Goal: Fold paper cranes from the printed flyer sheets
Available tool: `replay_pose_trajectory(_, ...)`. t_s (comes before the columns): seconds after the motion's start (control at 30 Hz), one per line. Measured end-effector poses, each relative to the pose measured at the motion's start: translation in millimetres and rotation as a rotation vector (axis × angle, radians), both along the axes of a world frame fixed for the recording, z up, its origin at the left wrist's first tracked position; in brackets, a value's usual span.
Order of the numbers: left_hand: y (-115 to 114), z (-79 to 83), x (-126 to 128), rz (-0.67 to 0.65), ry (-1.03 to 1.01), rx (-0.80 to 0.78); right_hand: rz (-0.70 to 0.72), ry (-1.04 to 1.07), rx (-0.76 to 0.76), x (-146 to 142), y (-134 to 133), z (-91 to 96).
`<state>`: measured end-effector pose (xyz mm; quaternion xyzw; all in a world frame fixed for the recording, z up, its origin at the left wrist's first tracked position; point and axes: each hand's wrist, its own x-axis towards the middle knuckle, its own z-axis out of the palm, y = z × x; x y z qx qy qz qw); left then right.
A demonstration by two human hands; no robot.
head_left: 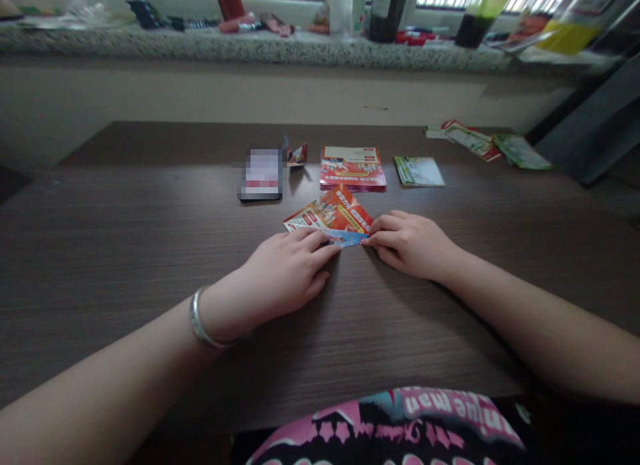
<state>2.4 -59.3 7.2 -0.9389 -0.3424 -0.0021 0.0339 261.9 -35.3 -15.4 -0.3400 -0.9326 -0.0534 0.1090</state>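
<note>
A red-and-orange printed paper sheet (345,208) lies on the table, turned so that one corner points away from me. Along its near edge a folded strip shows a blue underside (350,238). My left hand (280,272), with a silver bangle at the wrist, presses its fingers on the left part of this fold and holds it. At the right corner my right hand (413,245) is closed, fingertips and thumb gripping the fold's end. Fingers hide parts of the folded edge.
Behind the sheet lie a stack of similar printed sheets (353,175), a phone (261,172) with a blurred screen, a small folded paper piece (297,156) and a greenish stack of papers (419,172). Paper strips (473,140) lie at back right. Bottles and clutter line the stone windowsill (300,50).
</note>
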Motion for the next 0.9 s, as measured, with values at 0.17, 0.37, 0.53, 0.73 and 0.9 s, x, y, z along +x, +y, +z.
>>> replay_pose_trajectory(0.17,3,4.4,-3,0.009,0.026,-0.002,0.002,0.006,-0.003,2,0,0.0)
replay_pose_trajectory(0.37,3,9.7,-3,0.034,0.057,-0.041,0.001,0.009,-0.026,4,1,-0.6)
replay_pose_trajectory(0.53,6,10.8,-8,0.025,0.043,-0.1,-0.003,0.016,-0.023,6,0,-0.6)
replay_pose_trajectory(0.73,9,13.5,-14,0.035,0.064,-0.112,0.004,0.039,-0.01,8,0,-1.0)
replay_pose_trajectory(0.9,12,17.1,-14,0.049,0.015,-0.205,0.004,0.05,-0.012,10,0,-1.7)
